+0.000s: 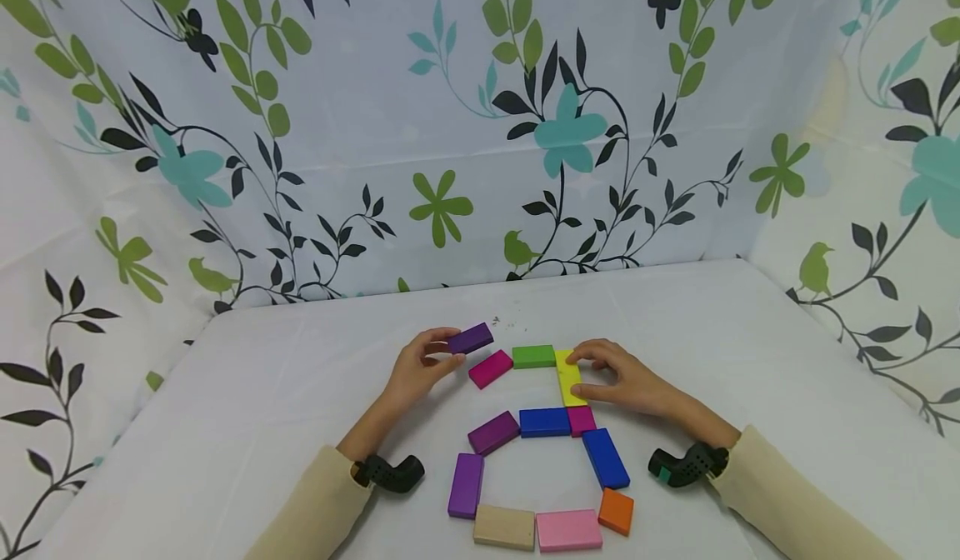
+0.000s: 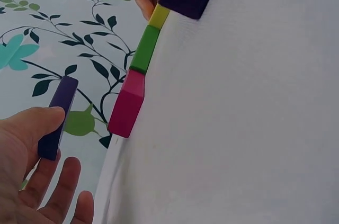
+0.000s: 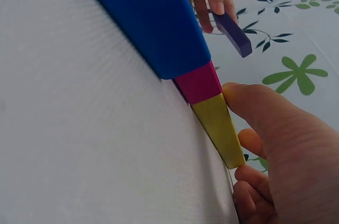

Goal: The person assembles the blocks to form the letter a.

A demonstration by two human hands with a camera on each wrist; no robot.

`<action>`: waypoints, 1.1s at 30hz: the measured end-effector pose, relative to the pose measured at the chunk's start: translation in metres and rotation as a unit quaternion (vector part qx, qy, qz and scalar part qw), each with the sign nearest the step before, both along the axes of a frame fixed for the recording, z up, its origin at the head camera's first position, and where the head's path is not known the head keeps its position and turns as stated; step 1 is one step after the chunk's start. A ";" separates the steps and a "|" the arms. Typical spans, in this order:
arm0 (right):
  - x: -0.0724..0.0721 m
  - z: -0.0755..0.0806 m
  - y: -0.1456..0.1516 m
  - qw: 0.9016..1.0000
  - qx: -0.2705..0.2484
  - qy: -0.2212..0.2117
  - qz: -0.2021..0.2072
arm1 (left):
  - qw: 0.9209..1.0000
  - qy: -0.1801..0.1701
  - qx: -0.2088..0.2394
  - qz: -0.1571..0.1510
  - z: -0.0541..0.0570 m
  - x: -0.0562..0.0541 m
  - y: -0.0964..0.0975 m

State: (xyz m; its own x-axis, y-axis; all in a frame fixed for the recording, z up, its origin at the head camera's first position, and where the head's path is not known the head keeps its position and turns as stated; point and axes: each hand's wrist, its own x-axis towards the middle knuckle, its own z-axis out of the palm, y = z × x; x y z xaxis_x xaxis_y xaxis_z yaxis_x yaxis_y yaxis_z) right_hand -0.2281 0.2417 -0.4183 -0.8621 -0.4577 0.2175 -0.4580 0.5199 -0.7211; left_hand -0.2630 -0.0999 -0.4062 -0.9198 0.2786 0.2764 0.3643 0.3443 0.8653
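Observation:
My left hand pinches a dark purple block between thumb and fingers, raised above the table in the left wrist view. Just below it in the head view lies a magenta block, end to end with a green block. My right hand holds the yellow block at the green one's right end, thumb on its near part and a fingertip towards its far end. Below the yellow block, a small magenta block touches a blue block.
A lower ring continues with a plum block, a violet block, a plain wooden block, a pink block, an orange block and a slanted blue block. Behind the white table hangs a leaf-patterned cloth.

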 end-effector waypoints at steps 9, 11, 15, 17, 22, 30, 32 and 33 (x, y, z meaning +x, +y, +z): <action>-0.001 -0.003 0.000 1.000 0.003 0.002 -0.006 | 1.000 0.007 -0.002 -0.025 0.002 0.010 0.007; -0.002 -0.004 0.000 1.000 0.002 0.005 -0.005 | 0.999 0.012 -0.002 -0.033 0.003 0.012 0.008; -0.002 -0.004 0.000 1.000 -0.001 0.005 -0.003 | 0.999 0.023 -0.007 -0.043 0.004 0.017 0.011; -0.002 -0.003 0.000 1.000 -0.003 0.002 -0.004 | 0.998 0.029 -0.011 -0.046 0.004 0.019 0.012; -0.002 -0.003 0.001 1.000 -0.002 -0.002 -0.006 | 0.998 0.040 -0.013 -0.049 0.006 0.025 0.016; -0.001 -0.002 0.001 1.000 0.000 0.000 -0.003 | 0.997 0.038 -0.014 -0.061 0.012 0.038 0.019; -0.001 -0.002 0.000 1.000 0.000 0.002 -0.002 | 0.997 0.045 -0.015 -0.066 0.013 0.041 0.020; 0.000 -0.001 0.000 1.000 0.000 0.002 -0.003 | 0.996 0.049 -0.016 -0.069 0.013 0.042 0.020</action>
